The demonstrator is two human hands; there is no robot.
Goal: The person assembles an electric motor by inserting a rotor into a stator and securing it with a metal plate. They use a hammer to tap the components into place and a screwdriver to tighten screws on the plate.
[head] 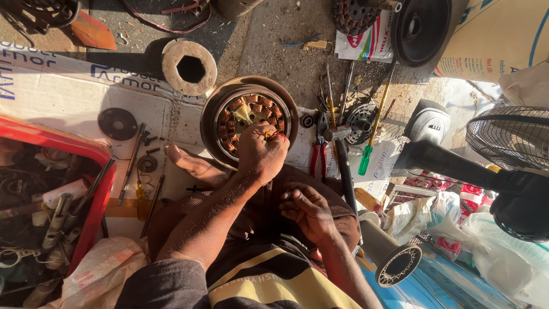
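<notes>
Left hand (262, 153) is up over the work, fingers bunched tight, pinching a thin red wire (280, 136) right at the edge of the motor stator (249, 117). Right hand (307, 209) sits lower, resting on the lap, fingers loosely curled; whether it holds anything, I cannot tell. A bare foot (194, 166) pokes out just beside the left hand, touching the motor's round metal housing. The stator lies flat on the floor on white printed sheeting (63, 94), copper coils ringed inside the housing, directly in front of the person. Off to the right of it, red-handled pliers (318, 154), a hammer (341, 154) and a green-handled screwdriver (372, 134) lie side by side. To the left, a dark metal disc (117, 123) with loose screws near it, and a red toolbox (94, 194) crammed with tools. Further out, a round wooden block with a hexagonal hole (189, 67). Far right, a black fan (509, 154) with its wire grille.
</notes>
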